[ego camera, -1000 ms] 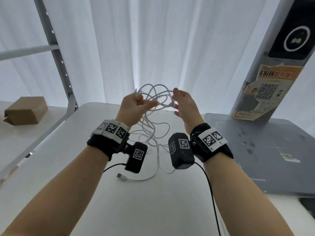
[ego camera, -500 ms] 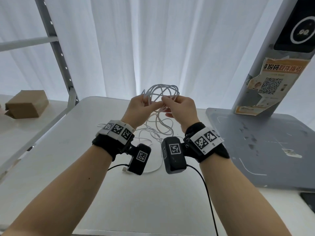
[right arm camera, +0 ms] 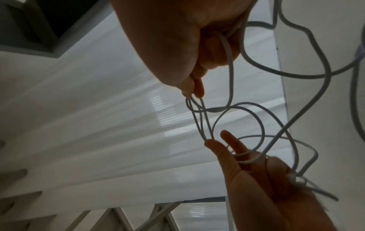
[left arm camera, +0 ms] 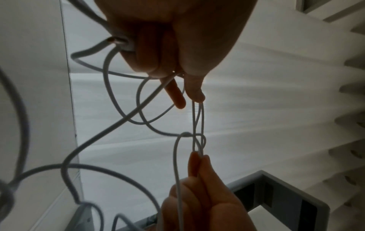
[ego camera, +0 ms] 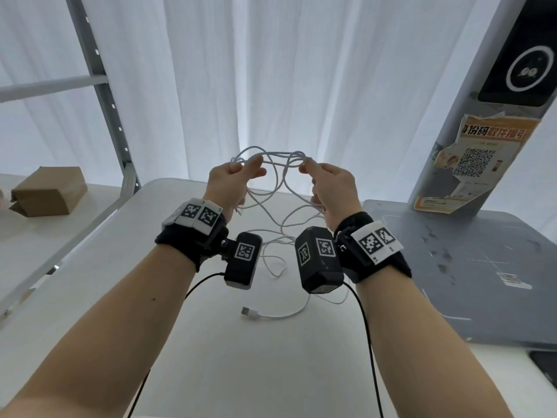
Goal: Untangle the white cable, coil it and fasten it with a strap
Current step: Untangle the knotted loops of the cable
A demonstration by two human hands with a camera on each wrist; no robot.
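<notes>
Both hands hold the tangled white cable (ego camera: 280,155) up above the white table (ego camera: 193,357). My left hand (ego camera: 256,165) pinches two strands between thumb and forefinger, and its curled fingers hold a plug end (left arm camera: 122,44). My right hand (ego camera: 304,168) pinches the same strands a short way to the right. In the left wrist view a small knot (left arm camera: 189,134) sits between the left hand (left arm camera: 189,100) and the right hand (left arm camera: 199,157). Loose loops hang down to the table, where a USB plug (ego camera: 250,312) lies below the wrists.
A cardboard box (ego camera: 48,191) sits on a side shelf at the left, beside a grey metal upright (ego camera: 102,95). At the right lies a grey board (ego camera: 452,267) with a pillar bearing a QR poster (ego camera: 479,158). White curtains hang behind.
My hands, fingertips together half a second ago, have drawn apart sideways and stretched the pinched strands between them. The USB plug now shows on the table.
</notes>
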